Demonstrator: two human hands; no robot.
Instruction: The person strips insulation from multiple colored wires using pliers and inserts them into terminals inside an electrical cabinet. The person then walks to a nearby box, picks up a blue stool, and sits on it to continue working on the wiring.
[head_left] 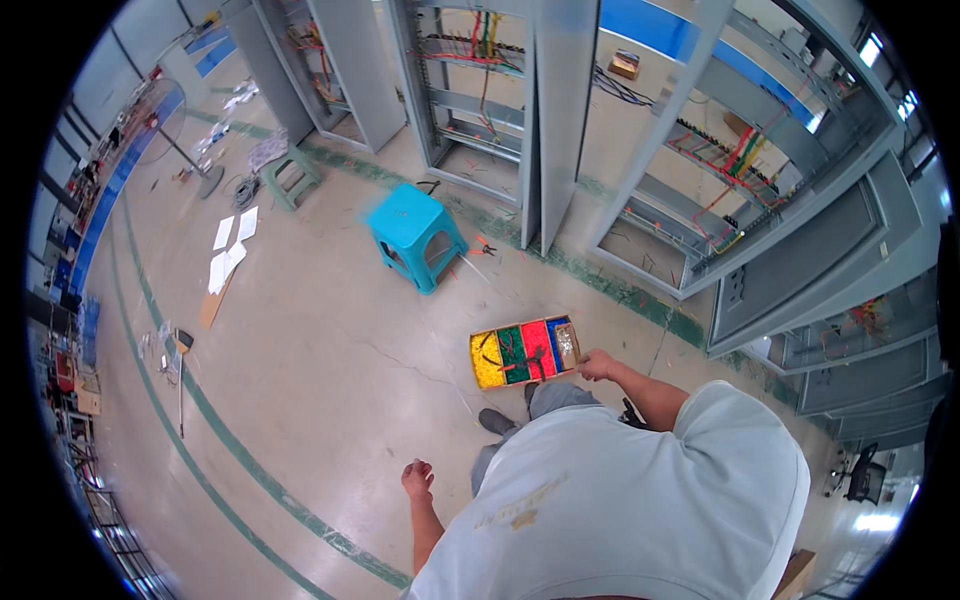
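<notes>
A shallow cardboard box (477,384) sits low in front of my feet, split into compartments of small yellow, green, red and blue pieces, with clear or silvery bits at its right end. Dark tools or ties lie across the pieces; their kind is too small to tell. My right hand (598,366) is at the box's right end, its fingers closed on the edge. Out to the left, over bare floor, my left hand (418,479) is held away from the box, fingers loosely bent and partly apart, with nothing visible in it.
A blue plastic stool (412,222) stands ahead, with orange-handled pliers (486,246) on the floor beside it. Grey metal cabinet frames (475,105) with coloured wiring line the far and right sides. A broom (182,345), paper sheets (226,262), a green stool (292,178) and a fan (165,120) are leftward.
</notes>
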